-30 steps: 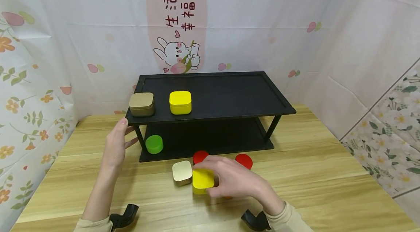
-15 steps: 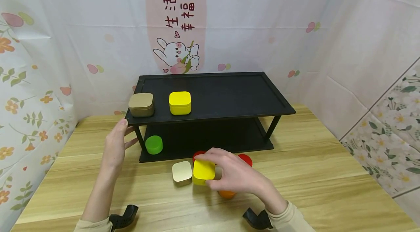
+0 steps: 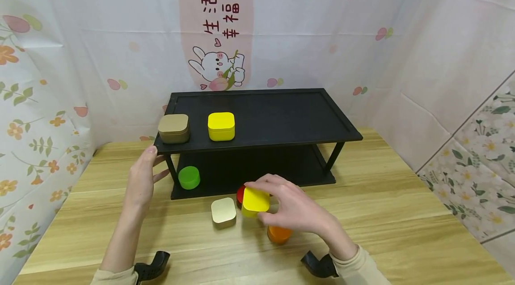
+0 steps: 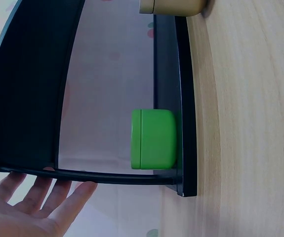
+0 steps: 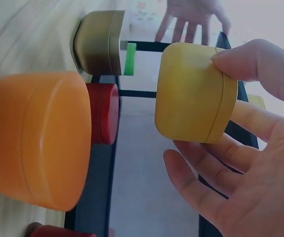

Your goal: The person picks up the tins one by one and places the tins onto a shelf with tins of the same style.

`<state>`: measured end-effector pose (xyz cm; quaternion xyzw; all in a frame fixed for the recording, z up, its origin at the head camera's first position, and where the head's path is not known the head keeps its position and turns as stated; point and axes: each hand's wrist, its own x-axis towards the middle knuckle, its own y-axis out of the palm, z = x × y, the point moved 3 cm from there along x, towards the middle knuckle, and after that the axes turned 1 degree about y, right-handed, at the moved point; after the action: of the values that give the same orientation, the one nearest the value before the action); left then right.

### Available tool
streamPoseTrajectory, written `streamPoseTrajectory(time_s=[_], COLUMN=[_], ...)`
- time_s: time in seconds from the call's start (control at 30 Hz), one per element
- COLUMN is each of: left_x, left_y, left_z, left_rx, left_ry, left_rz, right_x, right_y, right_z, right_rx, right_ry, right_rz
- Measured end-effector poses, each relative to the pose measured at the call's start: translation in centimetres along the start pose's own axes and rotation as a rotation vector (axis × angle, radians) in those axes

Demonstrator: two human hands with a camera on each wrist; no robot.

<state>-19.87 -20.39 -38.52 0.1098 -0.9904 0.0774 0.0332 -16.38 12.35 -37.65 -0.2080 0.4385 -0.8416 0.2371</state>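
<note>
My right hand (image 3: 295, 204) pinches a yellow square rounded tin (image 3: 255, 202) between thumb and fingers. In the right wrist view the tin hangs clear of the table, beside an orange tin (image 5: 38, 140). My left hand (image 3: 141, 177) is at the left end of a black two-tier rack (image 3: 277, 117), its fairly straight fingers (image 4: 72, 202) touching the end post. A green round tin (image 3: 189, 177) sits on the lower tier near that post. On the upper tier stand a bronze square tin (image 3: 174, 128) and another yellow tin (image 3: 221, 126).
A pale gold square tin (image 3: 223, 211) stands on the wooden table (image 3: 193, 253) before the rack. A red tin (image 3: 240, 195) is partly hidden behind the held one. Another red tin (image 5: 58, 231) shows at the right wrist view's bottom edge. Patterned cloth hangs behind the rack.
My right hand has lifted the yellow tin and carried it slightly right and toward the rack. The orange tin has come into fuller view. My left hand stays in place.
</note>
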Motion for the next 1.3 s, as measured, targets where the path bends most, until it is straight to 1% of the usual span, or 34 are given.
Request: streamPoseTrajectory(time_s=[0.2, 0.33, 0.47, 0.67, 0.8, 1.07, 1.3], left_x=[0.0, 0.0, 0.0, 0.0, -0.1, -0.2, -0.2], left_y=[0.0, 0.1, 0.2, 0.4, 0.2, -0.1, 0.0], left_z=[-0.1, -0.3, -0.3, -0.3, -0.2, -0.3, -0.2], left_rx=[-0.001, -0.004, 0.000, 0.002, -0.001, 0.017, 0.022], left_ry=[0.000, 0.004, 0.010, 0.015, 0.018, 0.005, 0.026], left_rz=[0.008, 0.016, 0.024, 0.028, 0.019, 0.017, 0.021], right_x=[0.0, -0.2, -0.3, -0.5, -0.3, 0.1, 1.1], right_y=[-0.5, -0.9, -1.6, -3.0, -4.5, -8.2, -10.3], right_z=[0.1, 0.1, -0.1, -0.1, -0.1, 0.5, 0.3], right_rx=[0.044, 0.058, 0.091, 0.145, 0.126, 0.067, 0.021], right_ry=[-0.021, -0.029, -0.048, -0.053, -0.065, -0.100, -0.135], right_rz=[-0.017, -0.042, -0.069, -0.076, -0.080, -0.096, -0.108])
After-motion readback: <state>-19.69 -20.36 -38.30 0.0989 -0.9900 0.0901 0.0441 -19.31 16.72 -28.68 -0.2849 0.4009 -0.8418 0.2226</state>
